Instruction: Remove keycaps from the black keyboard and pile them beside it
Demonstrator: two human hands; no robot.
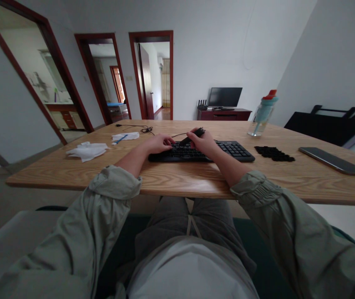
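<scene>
A black keyboard (190, 154) lies on the wooden table in front of me, its long side toward me. My left hand (159, 144) rests on its left part, fingers bent down over the keys and thumb a little apart. I see nothing held in that hand. Closed around a black stick-shaped tool (198, 132), my right hand (205, 142) is over the middle of the keyboard. The tool slants, its lower end close to the keys near my left fingertips. Its exact kind cannot be made out. Small black pieces (274, 153), perhaps keycaps, lie grouped right of the keyboard.
On the wooden table (177, 178), crumpled white tissue (87, 151) lies at left, with a blue-handled stick (120, 139) on another tissue. A coiled black cable (146, 129) is behind. At right are a water bottle (262, 114) and a dark flat phone-like slab (333, 160).
</scene>
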